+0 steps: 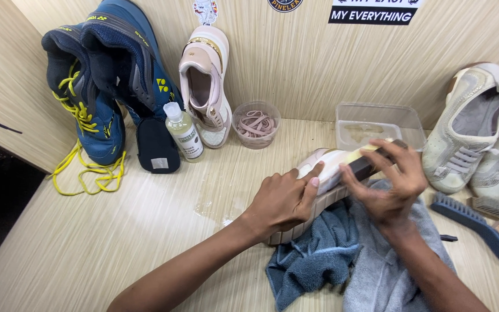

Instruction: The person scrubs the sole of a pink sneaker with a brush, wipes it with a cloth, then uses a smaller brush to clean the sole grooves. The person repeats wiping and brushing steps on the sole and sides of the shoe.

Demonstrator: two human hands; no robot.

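Observation:
A pale pink and white shoe lies on its side on the wooden table, its ribbed sole toward me. My left hand grips it over the sole edge. Pressed against the shoe's upper is a dark brush with a yellowish top, and my right hand is closed around it. Grey-blue towels are bunched under the shoe and under my right wrist.
A matching pink shoe and blue shoes with yellow laces lean on the back wall. Beside them stand a small bottle, a cup of laces and a clear tub. Pale shoes and brushes lie right.

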